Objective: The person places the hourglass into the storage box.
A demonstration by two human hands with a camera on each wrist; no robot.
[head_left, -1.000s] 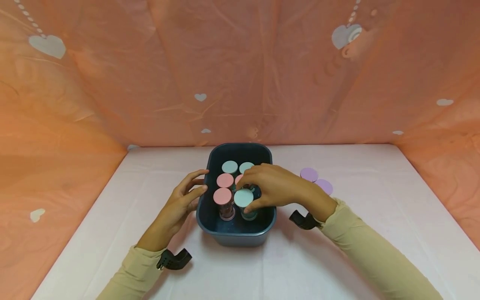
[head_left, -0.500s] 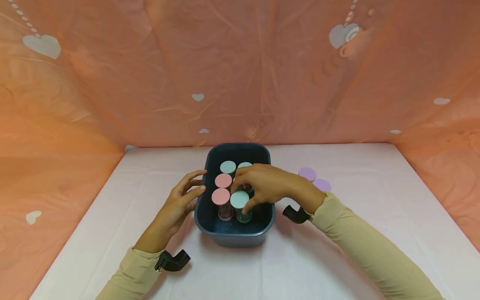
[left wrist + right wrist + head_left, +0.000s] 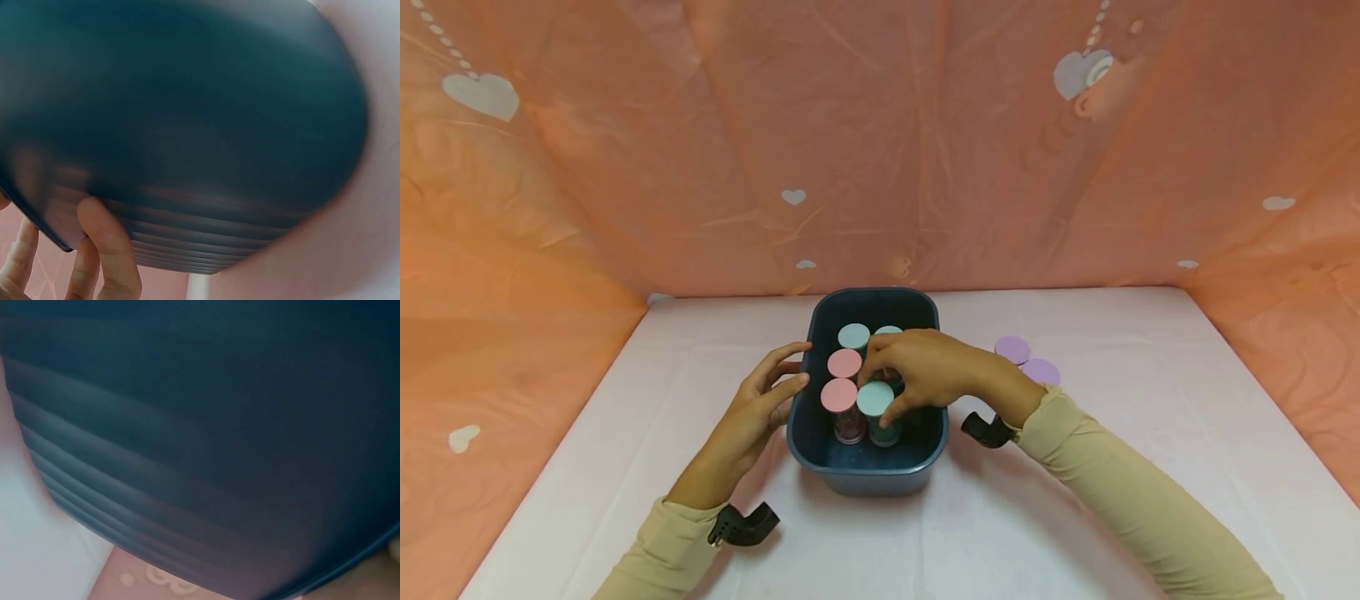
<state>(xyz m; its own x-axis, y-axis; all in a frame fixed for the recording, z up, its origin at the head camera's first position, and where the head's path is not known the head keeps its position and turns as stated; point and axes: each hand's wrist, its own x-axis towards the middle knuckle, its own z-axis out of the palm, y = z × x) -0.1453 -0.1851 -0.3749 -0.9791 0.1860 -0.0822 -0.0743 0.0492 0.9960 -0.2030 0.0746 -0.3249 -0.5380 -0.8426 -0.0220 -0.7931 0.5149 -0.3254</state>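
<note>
A dark blue plastic bin [image 3: 872, 483] holds several small clear jars with pink or mint lids. My right hand [image 3: 936, 367] reaches into it over the right rim and pinches the front jar with a mint lid [image 3: 876, 398], thumb near the lid's edge. That jar stands upright beside a pink-lidded jar [image 3: 839, 395]. My left hand [image 3: 756, 408] rests on the bin's left side with relaxed fingers; in the left wrist view its fingertips [image 3: 103, 228] touch the ribbed outer wall. The right wrist view is mostly the bin's outer wall [image 3: 206, 437]. My right hand hides part of the jars behind.
Two purple round lids [image 3: 1012, 350] are visible to the right of the bin, partly behind the right wrist. White cloth [image 3: 820, 550] covers the table. An orange sheet with hearts [image 3: 880, 150] closes off the back and sides.
My right hand has shifted the front mint-lidded jar slightly left, closer to the front pink-lidded jar. My left hand keeps its place on the bin. The head view has shifted slightly.
</note>
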